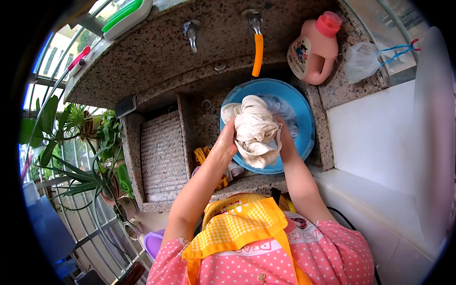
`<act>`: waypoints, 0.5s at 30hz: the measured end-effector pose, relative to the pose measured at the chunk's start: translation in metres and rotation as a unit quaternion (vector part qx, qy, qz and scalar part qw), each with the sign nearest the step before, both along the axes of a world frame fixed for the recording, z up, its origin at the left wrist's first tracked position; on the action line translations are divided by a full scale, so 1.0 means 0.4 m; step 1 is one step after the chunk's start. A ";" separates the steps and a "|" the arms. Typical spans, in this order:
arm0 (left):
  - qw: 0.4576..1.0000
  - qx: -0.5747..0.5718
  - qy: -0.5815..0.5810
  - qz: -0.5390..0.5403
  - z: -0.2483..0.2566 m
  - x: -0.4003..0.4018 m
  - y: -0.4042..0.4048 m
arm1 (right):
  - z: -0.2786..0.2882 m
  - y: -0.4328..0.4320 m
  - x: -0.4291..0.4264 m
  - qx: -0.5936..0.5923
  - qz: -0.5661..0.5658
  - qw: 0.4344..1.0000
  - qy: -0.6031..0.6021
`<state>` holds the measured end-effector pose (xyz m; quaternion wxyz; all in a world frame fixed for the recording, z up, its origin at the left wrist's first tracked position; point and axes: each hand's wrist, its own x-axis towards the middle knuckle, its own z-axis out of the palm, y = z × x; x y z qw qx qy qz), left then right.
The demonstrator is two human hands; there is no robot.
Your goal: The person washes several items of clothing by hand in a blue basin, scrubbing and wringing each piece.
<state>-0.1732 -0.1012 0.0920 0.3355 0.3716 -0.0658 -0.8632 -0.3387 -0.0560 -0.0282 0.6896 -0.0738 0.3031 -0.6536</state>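
Note:
A bunched, wet-looking cream cloth is gripped between my two hands above a blue plastic basin. My left hand presses on its left side, and my right hand holds its right side; some of the fingers are hidden behind the folds. Inside the basin lies pale, wet fabric, partly covered by the cream bundle. The basin stands in the right compartment of a speckled granite laundry sink. Yellow cloth and other fabric lie in that sink beside my left forearm.
A ribbed granite washboard forms the sink's left side. Two taps project from the back wall, one with an orange hose. A pink detergent jug stands back right, near a hanging plastic bag. Potted plants crowd the left.

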 end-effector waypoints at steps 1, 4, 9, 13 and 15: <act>0.999 0.003 -0.031 0.017 -0.032 0.040 0.002 | 0.138 -0.007 0.022 -0.013 0.031 0.999 0.016; 0.994 0.014 -0.109 -0.009 -0.088 0.034 0.008 | 0.142 -0.069 -0.093 0.129 0.060 0.990 0.007; 0.976 0.035 -0.201 -0.078 -0.124 0.014 0.051 | 0.207 -0.074 -0.105 0.100 -0.008 0.984 0.149; 0.979 -0.004 -0.187 -0.079 -0.115 -0.008 0.028 | 0.277 -0.049 -0.053 0.003 0.003 0.982 0.189; 0.998 -0.025 -0.030 -0.047 -0.054 -0.013 0.017 | 0.303 -0.027 -0.016 -0.021 0.046 0.959 0.281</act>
